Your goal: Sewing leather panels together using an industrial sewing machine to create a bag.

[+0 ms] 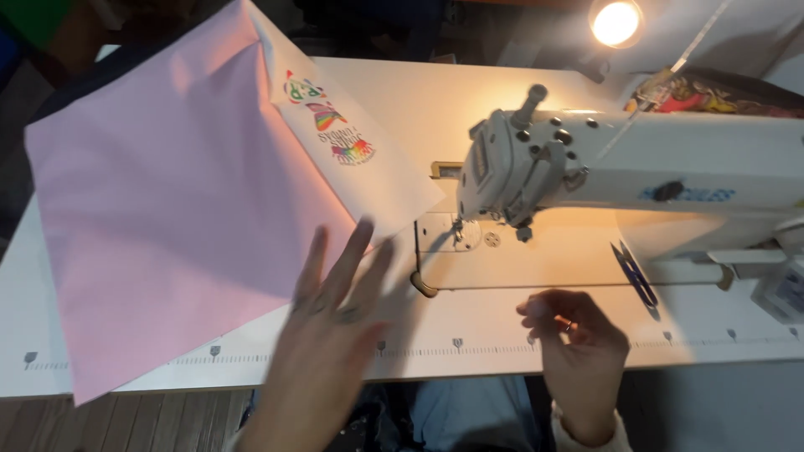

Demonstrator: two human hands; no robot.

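View from above my two hands at a white industrial sewing machine [620,167] on a pale table [469,326]. My left hand [331,335] lies spread and blurred, its fingers [356,251] released flat, tips over the near edge of a large pink sheet of fabric [167,209] that covers the table to their left and beyond them. Past the fingertips a white panel with small rainbow-coloured prints [335,134] shows from under the pink layer, its corner pointing toward the needle plate [456,233], just right of the fingertips. My right hand [578,335] rests at the table's near edge, its fingers curled in, thumb and forefinger pinched; whether they hold anything I cannot tell. A lit round lamp [616,23] shines above the machine head. Judged from this view, the sheet is best guided with a flat palm and even pressure, keeping the layers aligned and unwrinkled, fingers clear of the needle.
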